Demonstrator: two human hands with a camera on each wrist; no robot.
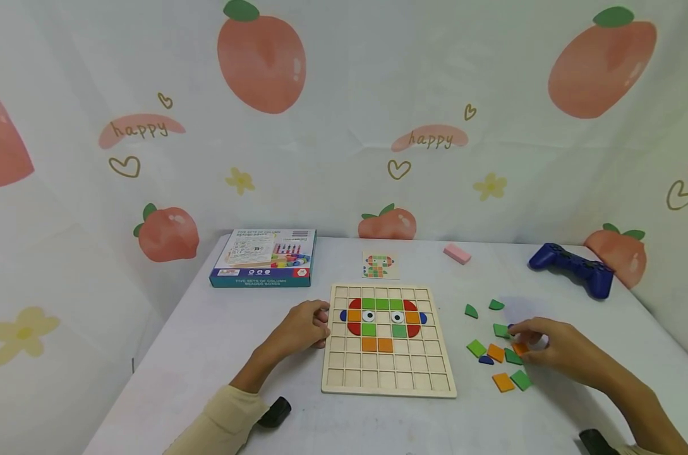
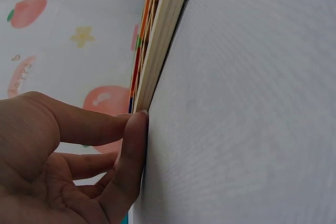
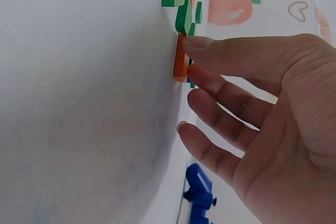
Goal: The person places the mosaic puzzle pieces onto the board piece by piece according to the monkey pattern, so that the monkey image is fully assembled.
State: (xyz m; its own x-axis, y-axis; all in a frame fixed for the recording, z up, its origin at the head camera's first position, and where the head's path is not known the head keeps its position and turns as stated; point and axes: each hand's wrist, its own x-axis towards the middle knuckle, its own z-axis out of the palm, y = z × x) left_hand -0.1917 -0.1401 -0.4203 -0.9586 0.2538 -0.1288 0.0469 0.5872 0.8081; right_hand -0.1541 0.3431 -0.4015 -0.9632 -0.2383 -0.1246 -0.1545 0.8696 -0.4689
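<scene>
A wooden grid board (image 1: 386, 373) lies on the table, with red, green, orange and blue pieces and two eye tiles set in its upper squares. My left hand (image 1: 301, 325) is at its left side; the thumb and a finger pinch the board's edge (image 2: 160, 45) in the left wrist view. On the right, my right hand (image 1: 560, 344) is over loose pieces with thumb and forefinger apart. The thumb touches or nearly touches an orange square tile (image 3: 180, 61). Around it lie a green quarter-round piece (image 1: 513, 356), another orange tile (image 1: 496, 352) and a blue half-round piece (image 1: 486, 360).
Behind the board lies a small pattern card (image 1: 380, 265). A boxed set (image 1: 263, 258) sits at the back left, a pink block (image 1: 457, 253) at the back, and a blue game controller (image 1: 571, 268) at the back right. A printed curtain (image 1: 344, 158) hangs behind the table.
</scene>
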